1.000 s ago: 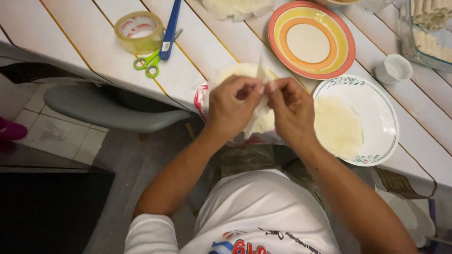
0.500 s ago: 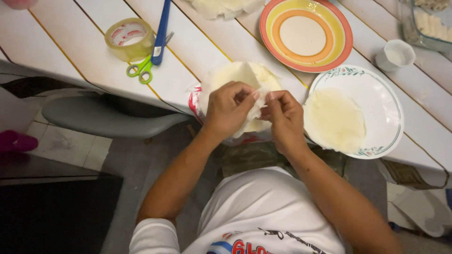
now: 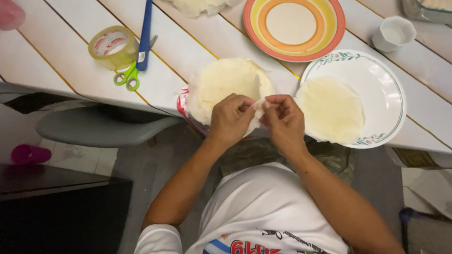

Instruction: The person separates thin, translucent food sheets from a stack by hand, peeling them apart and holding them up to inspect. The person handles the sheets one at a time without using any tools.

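Note:
A stack of thin, pale round wrappers (image 3: 226,84) lies on a plastic bag at the near edge of the white slatted table (image 3: 61,70). My left hand (image 3: 230,120) and my right hand (image 3: 282,120) meet at the stack's near rim. Both pinch the edge of one wrapper between fingertips, thumbs close together. To the right, a white plate with a floral rim (image 3: 381,80) holds one separated wrapper (image 3: 329,110), spread flat.
An orange and yellow striped plate (image 3: 294,51) lies behind the stack, a small white cup (image 3: 393,33) to its right. A tape roll (image 3: 113,47) and green-handled scissors (image 3: 132,75) lie at left. A grey chair seat (image 3: 99,127) sits under the table edge.
The view has shifted a little, and the stack shows more fully. My hands have dropped slightly toward its near rim, still pinching a wrapper edge.

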